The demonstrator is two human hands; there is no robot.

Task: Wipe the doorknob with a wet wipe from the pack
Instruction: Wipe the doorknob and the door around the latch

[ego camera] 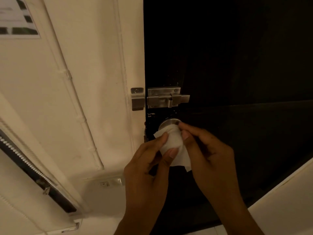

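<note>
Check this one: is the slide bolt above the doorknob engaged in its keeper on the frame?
No. The slide bolt sits drawn back, short of the keeper.

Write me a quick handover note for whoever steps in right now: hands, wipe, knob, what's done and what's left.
Left hand: pinching the white wet wipe from the left side.
Right hand: gripping the wipe from the right, fingertips at the knob's rim.
The wipe is draped over the front of the silver doorknob on the dark door; only the knob's upper edge shows.
The pack is not in view.
Done: wipe taken out and on the knob.
Left: rub around the whole knob; how much is already wiped cannot be told.
</note>
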